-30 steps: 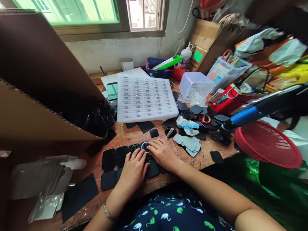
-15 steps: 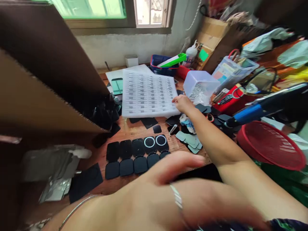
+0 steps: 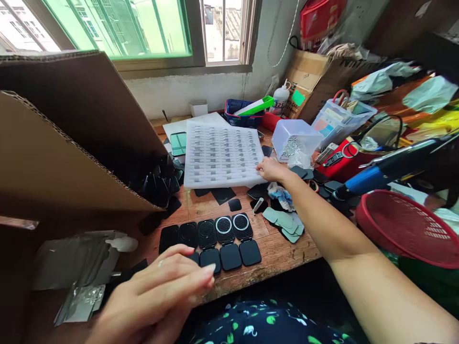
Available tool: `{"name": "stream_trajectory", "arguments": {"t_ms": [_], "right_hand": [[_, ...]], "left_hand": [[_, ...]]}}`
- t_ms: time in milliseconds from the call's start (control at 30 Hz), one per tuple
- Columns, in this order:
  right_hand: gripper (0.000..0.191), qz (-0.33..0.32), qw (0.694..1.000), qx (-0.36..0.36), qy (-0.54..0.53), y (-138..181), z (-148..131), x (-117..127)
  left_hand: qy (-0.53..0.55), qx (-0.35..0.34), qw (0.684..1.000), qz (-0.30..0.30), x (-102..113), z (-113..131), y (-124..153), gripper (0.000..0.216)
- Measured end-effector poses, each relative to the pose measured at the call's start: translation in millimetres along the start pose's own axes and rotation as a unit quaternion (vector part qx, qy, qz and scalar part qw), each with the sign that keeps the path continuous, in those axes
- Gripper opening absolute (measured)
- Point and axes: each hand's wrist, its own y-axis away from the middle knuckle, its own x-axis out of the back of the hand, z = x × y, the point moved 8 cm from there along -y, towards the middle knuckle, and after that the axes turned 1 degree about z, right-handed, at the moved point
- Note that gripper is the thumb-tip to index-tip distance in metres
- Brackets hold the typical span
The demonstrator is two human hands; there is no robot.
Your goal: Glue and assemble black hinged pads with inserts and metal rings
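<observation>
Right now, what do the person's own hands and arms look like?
The left hand is ungloved, with a slim pale ring. The right hand is also ungloved; I see no clear ring there. The right forearm shows no sleeve. The clothing is dark with white and green motifs.

The right arm (image 3: 353, 260) is stretching from the lower right corner forward and toward the left, and its elbow is bending only a little. At its end, the right hand (image 3: 270, 170) is facing back upward, with the fingers curling and their tips coming near the thumb; a gap between them is too small to tell. The left hand (image 3: 154, 291) is hanging low and close to the body, slightly blurred, its fingers pointing rightward and spreading loosely.
</observation>
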Motion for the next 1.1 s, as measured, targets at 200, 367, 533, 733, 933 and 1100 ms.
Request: {"name": "stream_trajectory", "arguments": {"t_ms": [200, 367, 533, 733, 933, 1100], "right_hand": [[0.024, 0.019, 0.998, 0.050, -0.028, -14.6, -34.9, 13.0], [0.018, -0.010, 0.997, 0.066, -0.038, -30.8, -56.3, 2.0], [0.011, -0.007, 0.996, 0.066, -0.059, -36.3, -52.6, 22.0], [0.019, 0.096, 0.977, 0.142, -0.127, 33.3, -98.3, 37.9], [0.018, 0.118, 0.927, 0.317, -0.159, 146.9, -195.7, -59.4], [0.009, 0.142, 0.937, 0.309, -0.078, 157.2, -212.0, -86.8]], "left_hand": [[0.010, 0.017, 0.999, -0.041, -53.7, -38.7, -0.7, 0.048], [-0.049, 0.012, 0.997, -0.060, -92.4, -64.2, 5.4, 0.040], [-0.206, 0.047, 0.973, -0.093, -120.7, -90.1, 5.4, 0.034], [-0.298, 0.119, 0.944, -0.075, -119.1, -108.2, 13.1, 0.029], [-0.304, 0.137, 0.938, -0.094, -118.9, -114.6, 22.8, 0.030], [-0.292, 0.140, 0.941, -0.100, -118.9, -116.3, 26.2, 0.030]]}}
